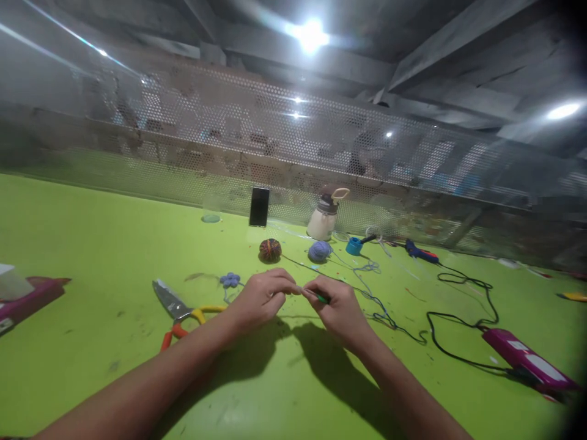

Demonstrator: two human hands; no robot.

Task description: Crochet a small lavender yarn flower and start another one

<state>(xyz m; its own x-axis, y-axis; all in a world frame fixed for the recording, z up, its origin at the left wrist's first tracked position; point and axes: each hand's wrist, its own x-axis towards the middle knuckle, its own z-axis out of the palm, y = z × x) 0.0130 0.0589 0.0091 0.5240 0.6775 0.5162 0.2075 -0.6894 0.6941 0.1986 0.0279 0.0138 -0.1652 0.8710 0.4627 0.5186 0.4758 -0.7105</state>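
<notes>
Head view. Two bare hands work above one green table [114,244]. Counted on its surface: two balls of yarn, one multicoloured ball [270,250] and one lavender ball [320,250], both beyond the hands; one lavender flower [230,280], lying just left of the left hand [263,296]; one pair of scissors [183,313], blades parted, partly behind the left forearm; one bottle [323,219]; and one blue container [354,246], right of the lavender ball. Grip: the right hand [337,305] is closed, thumb against fingers, around one slender green tool [323,299], mostly hidden by the hand. The left hand is curled, its fingertips meeting those of the right; how far its pinch is closed, and on what, cannot be told.
</notes>
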